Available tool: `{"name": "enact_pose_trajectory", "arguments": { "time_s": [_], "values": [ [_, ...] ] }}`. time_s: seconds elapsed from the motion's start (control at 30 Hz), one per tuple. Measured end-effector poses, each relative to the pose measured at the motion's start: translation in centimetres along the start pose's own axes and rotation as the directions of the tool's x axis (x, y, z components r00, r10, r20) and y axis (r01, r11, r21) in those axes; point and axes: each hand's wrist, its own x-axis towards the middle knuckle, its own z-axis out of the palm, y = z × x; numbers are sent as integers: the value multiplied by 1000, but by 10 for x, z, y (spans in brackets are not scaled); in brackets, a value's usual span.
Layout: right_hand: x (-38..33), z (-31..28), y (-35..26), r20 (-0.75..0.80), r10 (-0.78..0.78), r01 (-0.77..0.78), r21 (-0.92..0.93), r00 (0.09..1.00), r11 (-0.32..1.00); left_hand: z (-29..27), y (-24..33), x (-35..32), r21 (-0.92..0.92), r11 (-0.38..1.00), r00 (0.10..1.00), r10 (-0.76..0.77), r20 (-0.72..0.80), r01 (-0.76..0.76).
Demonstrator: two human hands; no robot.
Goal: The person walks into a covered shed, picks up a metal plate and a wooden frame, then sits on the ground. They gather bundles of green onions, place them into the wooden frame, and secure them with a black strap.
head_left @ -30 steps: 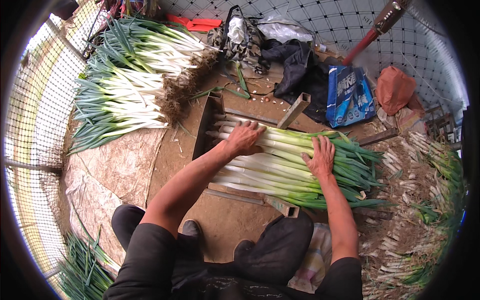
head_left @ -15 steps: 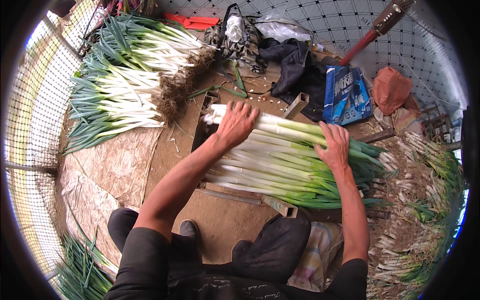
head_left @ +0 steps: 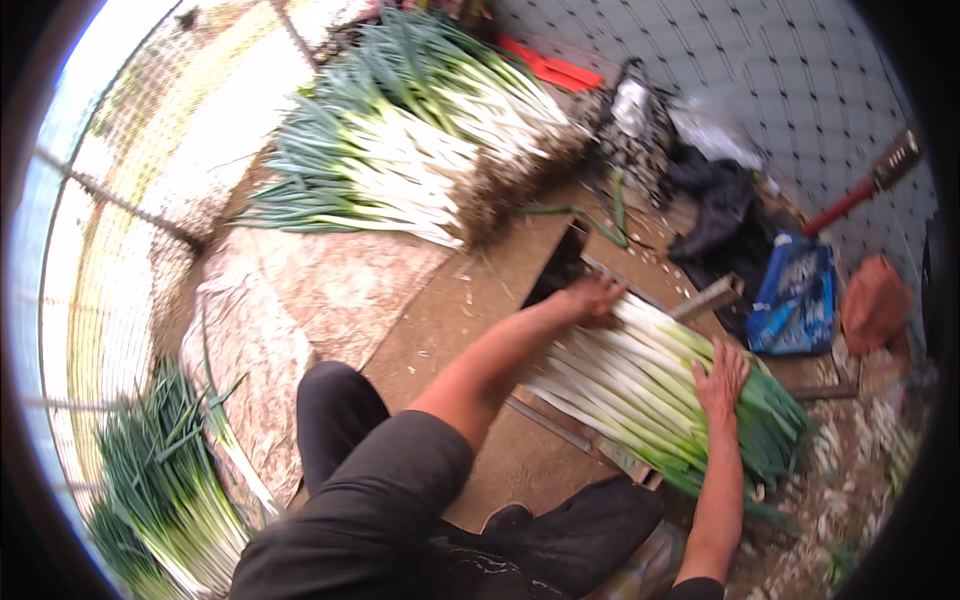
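Observation:
A layer of long green onions (head_left: 640, 375) lies across a low metal rack (head_left: 716, 297), white ends to the left and green leaves to the right. My left hand (head_left: 593, 300) rests at the white ends, by the upright metal plate (head_left: 556, 262); its fingers are bent and blurred, so their grip is unclear. My right hand (head_left: 722, 378) lies over the stalks where white turns to green, its fingers spread and nothing held in them.
Far left, a big pile of rooted green onions (head_left: 400, 150) lies beside a pale sheet (head_left: 300, 285). More green onions (head_left: 175, 480) lie near left. Beyond the rack are dark cloth (head_left: 715, 205), a blue bag (head_left: 793, 295), a reddish bag (head_left: 876, 308) and a red-handled tool (head_left: 850, 195).
The view has swung left, shifting the scene rightward. My left hand has moved off the stalks' top to their white ends; my right hand has flattened with fingers spread.

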Motion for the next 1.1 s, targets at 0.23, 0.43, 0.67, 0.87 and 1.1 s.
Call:
{"name": "enact_pose_trajectory", "arguments": {
  "time_s": [0.23,0.43,0.67,0.87,1.1],
  "values": [
    [-9,-1,1,46,28,-26,-48,999,999,-82,62,-89,300,952,984,-16,-177,69],
    [-7,-18,-2,121,97,-89,-68,988,994,-149,21,-206,-66,943,891,-329,-314,325],
    [-9,-26,-12,201,190,-181,-64,961,981,-89,-83,-350,-232,727,606,-673,-423,646],
    [-8,-19,-7,104,264,-265,-4,959,964,-24,-120,-435,-286,469,495,-869,23,836],
    [36,-85,-55,-281,585,-181,774,761,607,-86,-252,-424,-800,362,526,-848,-69,478]
  ]
}}
